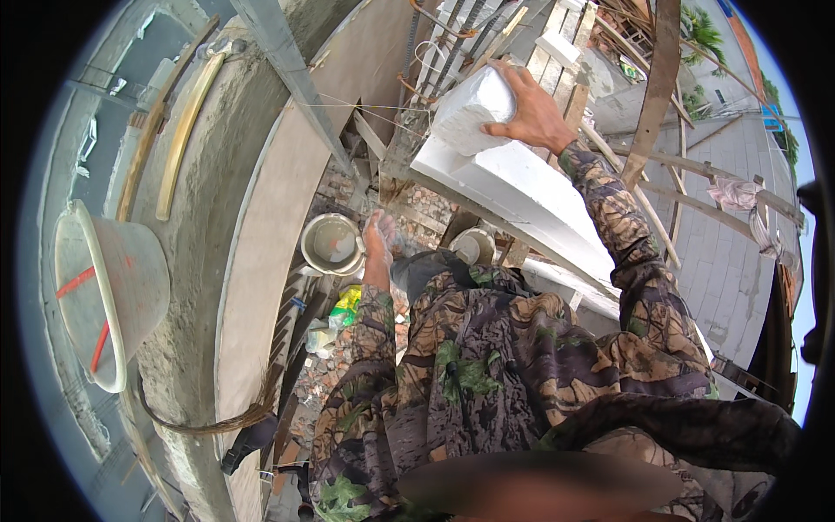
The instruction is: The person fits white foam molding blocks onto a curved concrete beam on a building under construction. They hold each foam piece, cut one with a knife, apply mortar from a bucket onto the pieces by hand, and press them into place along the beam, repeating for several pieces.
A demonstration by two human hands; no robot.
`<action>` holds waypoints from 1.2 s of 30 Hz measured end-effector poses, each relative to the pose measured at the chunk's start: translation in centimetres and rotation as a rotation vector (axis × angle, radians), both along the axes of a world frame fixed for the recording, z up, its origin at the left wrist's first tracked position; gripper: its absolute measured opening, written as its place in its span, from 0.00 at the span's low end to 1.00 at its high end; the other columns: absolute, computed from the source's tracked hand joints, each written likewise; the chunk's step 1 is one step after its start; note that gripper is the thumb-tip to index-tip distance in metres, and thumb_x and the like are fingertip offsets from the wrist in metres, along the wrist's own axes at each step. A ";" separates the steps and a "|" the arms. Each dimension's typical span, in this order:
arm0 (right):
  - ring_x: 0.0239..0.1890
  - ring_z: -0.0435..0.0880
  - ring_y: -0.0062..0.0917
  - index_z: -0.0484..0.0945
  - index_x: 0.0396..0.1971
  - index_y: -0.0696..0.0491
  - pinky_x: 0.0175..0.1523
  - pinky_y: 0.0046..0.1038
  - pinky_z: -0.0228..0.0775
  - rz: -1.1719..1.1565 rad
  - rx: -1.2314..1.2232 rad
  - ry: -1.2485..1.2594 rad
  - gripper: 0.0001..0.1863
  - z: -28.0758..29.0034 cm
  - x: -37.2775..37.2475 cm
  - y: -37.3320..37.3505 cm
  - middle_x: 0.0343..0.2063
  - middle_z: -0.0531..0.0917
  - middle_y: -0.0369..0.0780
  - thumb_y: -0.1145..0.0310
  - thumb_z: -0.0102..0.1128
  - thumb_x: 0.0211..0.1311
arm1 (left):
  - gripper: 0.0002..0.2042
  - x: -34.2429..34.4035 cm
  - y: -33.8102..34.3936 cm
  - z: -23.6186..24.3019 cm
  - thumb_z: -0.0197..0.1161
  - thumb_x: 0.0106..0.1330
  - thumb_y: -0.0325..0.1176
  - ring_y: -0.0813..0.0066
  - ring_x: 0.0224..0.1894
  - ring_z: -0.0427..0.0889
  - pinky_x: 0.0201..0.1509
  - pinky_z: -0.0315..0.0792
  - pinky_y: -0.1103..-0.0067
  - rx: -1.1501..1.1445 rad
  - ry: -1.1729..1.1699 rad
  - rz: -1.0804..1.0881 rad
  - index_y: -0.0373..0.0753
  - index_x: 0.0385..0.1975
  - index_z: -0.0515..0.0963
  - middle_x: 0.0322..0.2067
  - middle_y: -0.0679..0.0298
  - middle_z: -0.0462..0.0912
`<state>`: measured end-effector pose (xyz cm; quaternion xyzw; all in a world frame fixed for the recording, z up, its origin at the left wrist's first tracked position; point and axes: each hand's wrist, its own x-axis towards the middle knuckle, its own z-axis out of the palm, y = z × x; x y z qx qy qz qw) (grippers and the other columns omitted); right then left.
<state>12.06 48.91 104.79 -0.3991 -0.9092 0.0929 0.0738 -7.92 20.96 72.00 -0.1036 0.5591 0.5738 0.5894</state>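
My right hand (537,111) grips a white block (470,109), with its thumb on the near face and its fingers over the far edge. That block rests at the far end of a long white slab (522,187), which looks like foam or light concrete. My left hand (379,239) hangs low beside a round bucket (331,242) of greyish liquid; its fingers look stretched out, and I see nothing in them. Whether it touches the bucket's rim I cannot tell. A thin string (370,106) runs across to the block's left side.
A curved plywood panel (261,235) lines a rough concrete beam (196,174) on the left. A large white tub (139,278) with red stripes stands beyond it. Brick rubble (322,383) lies below. A metal post (300,83), rebar (457,48) and timber boards (570,52) rise ahead.
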 end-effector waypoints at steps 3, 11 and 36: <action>0.54 0.80 0.53 0.56 0.71 0.61 0.60 0.42 0.76 0.018 0.011 -0.040 0.62 -0.8 -0.5 0.1 0.55 0.72 0.57 0.42 0.76 0.42 | 0.28 -0.1 -0.5 -0.9 0.59 0.69 0.53 0.65 0.55 0.80 0.62 0.67 0.69 -0.014 0.003 0.021 0.44 0.64 0.73 0.54 0.58 0.82; 0.59 0.76 0.50 0.56 0.71 0.60 0.61 0.43 0.74 0.048 -0.036 -0.089 0.61 -2.2 -2.6 -0.7 0.56 0.71 0.54 0.41 0.78 0.42 | 0.25 0.0 -1.0 -2.5 0.60 0.69 0.51 0.68 0.52 0.81 0.58 0.69 0.72 -0.079 -0.014 0.047 0.45 0.61 0.75 0.50 0.60 0.84; 0.55 0.79 0.53 0.56 0.72 0.55 0.57 0.47 0.77 -0.005 -0.133 -0.150 0.64 -3.7 -3.1 -1.0 0.52 0.72 0.53 0.36 0.78 0.39 | 0.25 5.8 15.0 6.0 0.53 0.76 0.41 0.59 0.61 0.79 0.68 0.66 0.67 0.318 -0.166 -0.249 0.35 0.68 0.64 0.63 0.57 0.73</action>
